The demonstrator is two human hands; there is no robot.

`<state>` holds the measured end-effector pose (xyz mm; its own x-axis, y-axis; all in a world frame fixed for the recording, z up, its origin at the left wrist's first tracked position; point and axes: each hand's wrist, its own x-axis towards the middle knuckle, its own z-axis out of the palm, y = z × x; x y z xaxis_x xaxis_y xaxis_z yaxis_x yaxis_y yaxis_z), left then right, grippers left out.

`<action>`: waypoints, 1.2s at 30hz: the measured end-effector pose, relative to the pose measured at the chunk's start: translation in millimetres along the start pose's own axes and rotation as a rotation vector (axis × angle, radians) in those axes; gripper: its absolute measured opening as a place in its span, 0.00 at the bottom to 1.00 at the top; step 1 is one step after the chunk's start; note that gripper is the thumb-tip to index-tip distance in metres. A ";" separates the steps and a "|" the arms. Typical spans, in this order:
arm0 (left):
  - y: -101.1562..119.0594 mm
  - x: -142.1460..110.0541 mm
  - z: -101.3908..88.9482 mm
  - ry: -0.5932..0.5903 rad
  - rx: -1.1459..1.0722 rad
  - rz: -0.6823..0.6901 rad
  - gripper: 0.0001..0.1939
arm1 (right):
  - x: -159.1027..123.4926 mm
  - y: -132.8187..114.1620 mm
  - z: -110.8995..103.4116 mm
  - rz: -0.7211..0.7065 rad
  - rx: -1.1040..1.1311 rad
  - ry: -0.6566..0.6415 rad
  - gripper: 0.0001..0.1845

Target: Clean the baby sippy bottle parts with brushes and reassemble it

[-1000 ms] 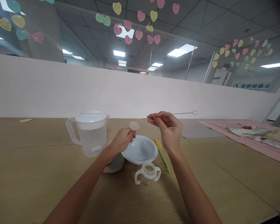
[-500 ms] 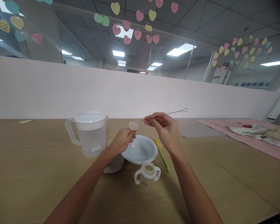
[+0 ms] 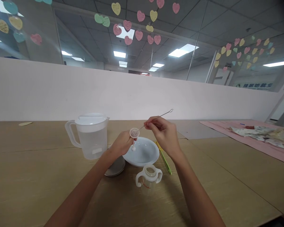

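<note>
My left hand grips a small, pale round bottle top, its ringed face turned toward me. Below the fingers hangs a white ball-shaped end. Pinched in my right hand is a thin wire cleaning brush with a loop at its upper right end. The wire's other end reaches the bottle top's face; how deep it goes I cannot tell. Beneath both hands sits a white bowl. Nearer me, a clear baby bottle with two white handles stands upright and uncapped.
A lidded clear pitcher of water stands at left. Partly behind my left forearm lies a round grey dish. A green-handled brush with a yellow head rests right of the bowl. Packets lie on a pink cloth at far right.
The wire brush has slid left and down toward the bottle top, with my right hand shifting slightly left. The bottle top has tilted to face me more.
</note>
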<state>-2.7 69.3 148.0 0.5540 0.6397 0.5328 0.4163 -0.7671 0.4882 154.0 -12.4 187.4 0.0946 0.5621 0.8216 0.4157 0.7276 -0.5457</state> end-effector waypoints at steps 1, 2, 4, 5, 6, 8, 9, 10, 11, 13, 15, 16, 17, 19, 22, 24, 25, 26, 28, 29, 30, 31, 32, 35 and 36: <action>0.1 0.1 0.4 0.004 0.001 0.003 0.17 | -0.2 -0.4 0.2 -0.012 -0.057 0.001 0.05; 0.1 0.2 0.9 0.007 0.000 0.009 0.18 | -0.3 -0.7 0.2 -0.018 -0.088 0.000 0.06; 0.1 0.2 2.0 0.010 -0.009 0.020 0.20 | 0.1 -1.0 -0.3 -0.003 -0.038 -0.018 0.06; 0.0 0.2 2.4 0.009 -0.012 0.024 0.20 | 0.6 -0.7 -0.8 0.021 0.033 -0.043 0.05; -0.2 0.3 2.7 0.008 -0.010 0.028 0.19 | 1.2 -0.2 -1.5 0.051 0.108 -0.073 0.05; -0.8 0.5 2.6 -0.002 0.001 0.035 0.16 | 2.3 1.6 -2.7 0.097 0.182 -0.106 0.04; -1.1 0.7 2.2 -0.004 0.004 0.033 0.16 | 2.6 2.5 -2.9 0.101 0.167 -0.094 0.04; -1.5 0.9 1.6 -0.001 0.005 0.028 0.17 | 2.6 3.3 -2.7 0.093 0.132 -0.062 0.04; -1.9 1.0 0.9 0.006 0.006 0.020 0.18 | 2.4 3.7 -2.0 0.076 0.096 -0.026 0.04; -2.2 1.2 -0.7 0.020 -0.004 0.010 0.18 | 1.2 3.4 0.6 0.055 0.086 -0.005 0.04; -1.5 1.0 -2.0 0.016 -0.020 0.025 0.16 | -0.4 2.2 4.0 0.057 0.141 -0.051 0.05; -0.6 0.9 -2.4 0.009 -0.028 0.032 0.15 | -1.3 1.6 5.6 0.057 0.158 -0.062 0.05; 0.5 0.7 -2.7 0.000 -0.036 0.035 0.14 | -2.1 1.3 7.1 0.050 0.155 -0.051 0.05; 3.2 0.2 -2.7 -0.002 -0.043 0.019 0.15 | -3.4 1.3 9.3 0.015 0.086 0.030 0.06; 5.9 -0.8 -1.8 0.018 -0.056 -0.010 0.19 | -3.7 1.0 10.0 -0.016 0.021 0.113 0.07; 6.2 -1.6 -1.0 0.023 -0.065 -0.009 0.20 | -2.6 -0.7 8.6 0.021 0.112 0.099 0.06; 6.0 -1.9 -0.6 0.016 -0.065 -0.008 0.19 | -1.8 -1.9 7.5 0.054 0.186 0.076 0.05; 5.6 -2.0 -0.3 0.008 -0.066 -0.010 0.18 | -1.0 -3.1 6.2 0.086 0.256 0.051 0.05; 5.0 -1.9 -0.3 -0.004 -0.080 -0.011 0.15 | 0.1 -4.4 4.0 0.126 0.335 0.020 0.06; 4.7 -1.6 -0.5 -0.005 -0.087 -0.008 0.14 | 0.4 -4.5 3.4 0.127 0.331 0.020 0.06; 4.5 -1.4 -1.0 0.001 -0.091 -0.003 0.15 | 0.3 -4.2 3.2 0.115 0.301 0.038 0.06; 4.3 -1.1 -1.6 0.010 -0.091 0.002 0.16 | 0.1 -3.8 3.5 0.096 0.259 0.070 0.06; 4.0 -1.0 -2.2 0.019 -0.088 0.004 0.17 | -0.2 -3.4 4.2 0.080 0.224 0.099 0.07; 3.8 -1.3 -3.0 0.016 -0.095 -0.011 0.17 | -1.0 -4.2 6.8 0.090 0.248 0.107 0.07; 4.2 -1.6 -2.8 0.004 -0.107 -0.014 0.17 | -1.1 -5.1 7.5 0.105 0.290 0.094 0.08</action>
<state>-3.8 65.2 151.0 0.5456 0.6505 0.5284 0.3440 -0.7488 0.5665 145.0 -13.7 188.1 0.2123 0.6109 0.7627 0.1254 0.7571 -0.6412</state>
